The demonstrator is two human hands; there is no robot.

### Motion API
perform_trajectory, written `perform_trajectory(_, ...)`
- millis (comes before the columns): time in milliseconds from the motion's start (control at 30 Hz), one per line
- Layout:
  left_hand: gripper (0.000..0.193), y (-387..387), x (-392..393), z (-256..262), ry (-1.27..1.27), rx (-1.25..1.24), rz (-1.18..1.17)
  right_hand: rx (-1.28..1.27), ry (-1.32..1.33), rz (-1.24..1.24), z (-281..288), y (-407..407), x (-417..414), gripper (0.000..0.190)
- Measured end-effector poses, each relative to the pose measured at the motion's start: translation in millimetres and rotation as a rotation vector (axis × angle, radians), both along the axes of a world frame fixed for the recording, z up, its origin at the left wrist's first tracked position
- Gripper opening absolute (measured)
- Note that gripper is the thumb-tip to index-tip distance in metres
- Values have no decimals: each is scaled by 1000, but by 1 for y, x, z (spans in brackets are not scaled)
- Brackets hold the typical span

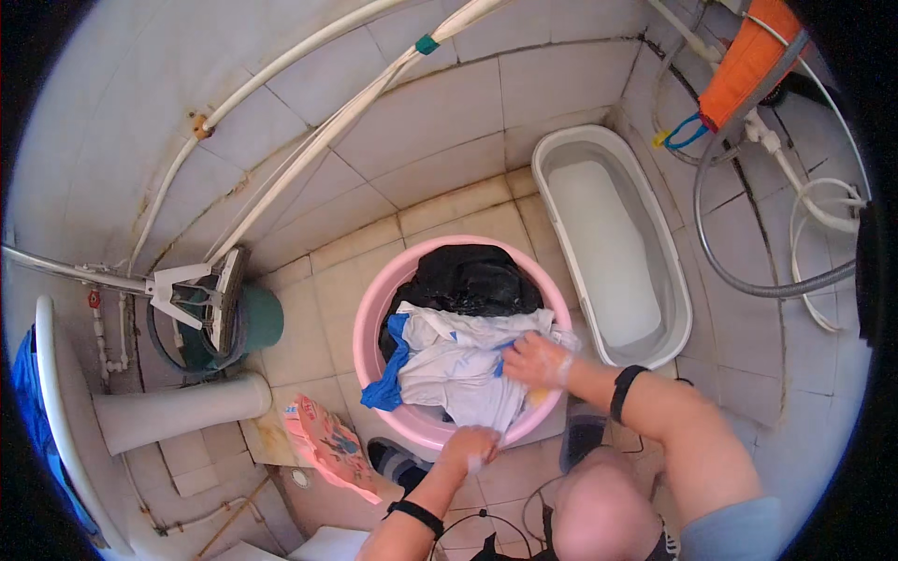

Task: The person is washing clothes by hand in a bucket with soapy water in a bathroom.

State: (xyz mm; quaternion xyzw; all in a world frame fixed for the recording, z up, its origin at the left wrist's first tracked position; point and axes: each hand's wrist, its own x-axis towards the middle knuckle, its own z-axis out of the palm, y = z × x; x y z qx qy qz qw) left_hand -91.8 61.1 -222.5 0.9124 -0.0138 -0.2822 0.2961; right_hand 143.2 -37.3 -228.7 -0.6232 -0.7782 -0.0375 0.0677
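A round pink plastic basin (366,315) stands on the tiled floor before me. In it lie a wet black garment (477,277) and, over its near part, a white garment with blue trim (449,365). At the basin's near rim, my left hand (471,450) is closed on the white cloth's lower end, with some suds on the wrist side. My right hand (534,360) grips the right side of the same garment, fingers bent into the cloth. Something yellow shows partly below my right hand inside the basin.
A long grey-white tub (561,231) holding cloudy liquid stands right of the basin. A pink printed bag (330,449) lies at the left. Beyond it are a pedestal washbasin (182,410), a green bucket (265,317) and a squeeze mop (228,301). Hoses (708,231) hang on the right wall.
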Motion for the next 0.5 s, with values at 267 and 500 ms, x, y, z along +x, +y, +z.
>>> perform_trajectory(267, 16, 7, -22, 46, 110, 61, -159, 12, 77, -366, 30, 19, 48, 10)
perform_trajectory(500, 31, 4, -17, 51, 471, 47, -358, -47, 26, -398, 12, 2, 22, 9)
